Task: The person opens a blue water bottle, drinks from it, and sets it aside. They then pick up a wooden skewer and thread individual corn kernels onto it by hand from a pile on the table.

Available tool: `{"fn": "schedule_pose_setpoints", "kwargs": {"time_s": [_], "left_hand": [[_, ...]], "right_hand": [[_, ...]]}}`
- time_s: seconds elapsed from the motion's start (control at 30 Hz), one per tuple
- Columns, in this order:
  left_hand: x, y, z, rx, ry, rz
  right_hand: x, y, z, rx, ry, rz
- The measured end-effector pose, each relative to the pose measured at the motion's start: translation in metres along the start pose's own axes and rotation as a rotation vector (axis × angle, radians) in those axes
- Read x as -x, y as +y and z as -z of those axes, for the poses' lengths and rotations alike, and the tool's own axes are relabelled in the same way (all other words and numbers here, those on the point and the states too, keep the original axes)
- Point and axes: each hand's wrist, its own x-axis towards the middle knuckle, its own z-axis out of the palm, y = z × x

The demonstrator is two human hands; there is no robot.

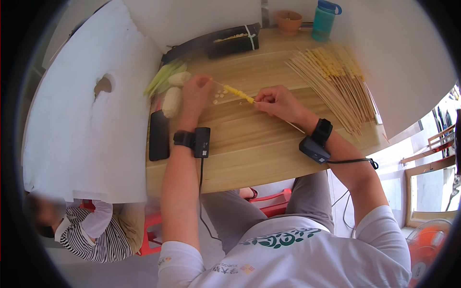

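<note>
My right hand (280, 103) pinches a thin wooden skewer (293, 126), just below a row of yellow corn kernels (238, 93) threaded on it. The bare end of the skewer points up and left towards my left hand (196, 93). There my left fingers are pressed together at the tip, on what looks like a small yellow kernel, slightly blurred. Below the skewer, several loose pale kernels (220, 95) lie on the wooden table (240, 153). Beside my left hand are a pale corn cob (172, 102) and a shorter cob piece (179, 78).
Green husks (163, 74) lie at the left, above a black phone (159, 135). A black container (233, 44), an orange bowl (288, 22) and a blue bottle (324, 21) stand at the back. Several skewers (331, 86) lie right. A person (98, 228) sits lower left.
</note>
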Motion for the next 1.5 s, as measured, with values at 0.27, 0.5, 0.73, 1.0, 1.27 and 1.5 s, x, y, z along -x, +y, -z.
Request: {"fn": "schedule_pose_setpoints", "kwargs": {"time_s": [0.27, 0.5, 0.73, 1.0, 1.27, 1.5], "left_hand": [[0.002, 0.003, -0.001, 0.005, -0.001, 0.003], [0.001, 0.0, -0.001, -0.034, 0.004, -0.029], [0.004, 0.005, -0.002, 0.005, 0.02, -0.013], [0.006, 0.017, -0.005, 0.119, 0.036, 0.016], [0.016, 0.034, -0.017, 0.153, -0.123, 0.029], [0.016, 0.04, -0.015, 0.21, -0.169, 0.034]], "right_hand": [[0.001, -0.001, 0.001, 0.002, -0.005, -0.009], [0.0, -0.001, 0.001, 0.019, -0.012, -0.002], [0.002, -0.006, 0.0, 0.026, 0.002, -0.015], [0.002, -0.005, -0.002, 0.018, 0.014, 0.007], [0.005, -0.014, -0.002, 0.031, 0.018, -0.058], [0.004, -0.009, 0.001, 0.036, 0.023, 0.003]]}}
